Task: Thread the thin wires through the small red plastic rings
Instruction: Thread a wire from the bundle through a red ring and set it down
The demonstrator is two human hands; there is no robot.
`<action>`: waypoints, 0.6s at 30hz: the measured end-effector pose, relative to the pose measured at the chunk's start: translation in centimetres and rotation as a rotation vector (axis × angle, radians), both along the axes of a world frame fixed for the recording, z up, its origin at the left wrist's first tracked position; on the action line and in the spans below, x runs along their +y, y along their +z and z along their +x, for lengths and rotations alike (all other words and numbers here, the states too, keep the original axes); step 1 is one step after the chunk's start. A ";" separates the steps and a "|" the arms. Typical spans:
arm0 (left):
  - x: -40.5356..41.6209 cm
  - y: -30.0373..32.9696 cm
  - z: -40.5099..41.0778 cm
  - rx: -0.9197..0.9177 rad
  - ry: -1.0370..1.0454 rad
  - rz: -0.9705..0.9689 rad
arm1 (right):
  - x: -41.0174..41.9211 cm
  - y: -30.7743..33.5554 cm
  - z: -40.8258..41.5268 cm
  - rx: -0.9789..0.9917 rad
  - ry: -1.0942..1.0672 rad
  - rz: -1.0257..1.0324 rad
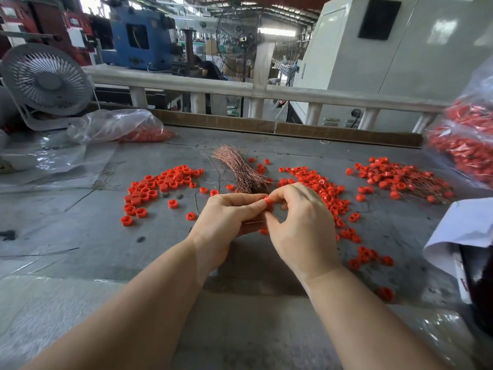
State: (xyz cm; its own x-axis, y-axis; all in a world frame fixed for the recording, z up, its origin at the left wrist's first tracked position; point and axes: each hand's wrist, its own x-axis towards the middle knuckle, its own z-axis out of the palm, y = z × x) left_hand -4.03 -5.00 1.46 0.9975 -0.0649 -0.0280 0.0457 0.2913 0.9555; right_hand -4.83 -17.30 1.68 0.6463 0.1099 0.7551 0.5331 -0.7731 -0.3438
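Both hands meet above the middle of the grey table (pixel 80 236). My left hand (pixel 226 220) and my right hand (pixel 301 222) together pinch one small red plastic ring (pixel 267 201) between their fingertips. A thin wire (pixel 254 222) shows faintly under the left fingers. Just behind the hands lies a bundle of thin copper wires (pixel 237 166). Loose red rings lie in a pile at the left (pixel 157 188), another right of the hands (pixel 328 193). Rings with wires in them lie at the far right (pixel 400 177).
A clear bag of red rings (pixel 128 129) lies at the back left beside a white fan (pixel 45 81). A larger bag of wired rings (pixel 469 140) hangs at the right edge. White paper over a dark container (pixel 469 236) sits at the right. A railing runs behind the table.
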 end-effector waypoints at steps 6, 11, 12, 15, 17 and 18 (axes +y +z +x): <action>0.1 0.4 -0.2 0.020 -0.052 -0.027 | -0.3 -0.1 0.5 -0.012 0.016 0.070; 0.1 0.7 -0.4 0.029 -0.071 -0.039 | -0.3 -0.1 0.6 0.004 0.051 0.095; 0.1 0.7 -0.4 0.031 -0.074 -0.037 | -0.3 -0.1 0.6 0.006 0.053 0.096; 0.2 0.6 -0.4 0.034 -0.086 -0.037 | -0.3 -0.1 0.6 0.005 0.045 0.106; 0.2 0.5 -0.4 0.028 -0.102 -0.035 | -0.3 -0.1 0.6 0.007 0.041 0.111; 0.2 0.4 -0.3 0.025 -0.107 -0.032 | -0.4 -0.1 0.7 0.007 0.042 0.110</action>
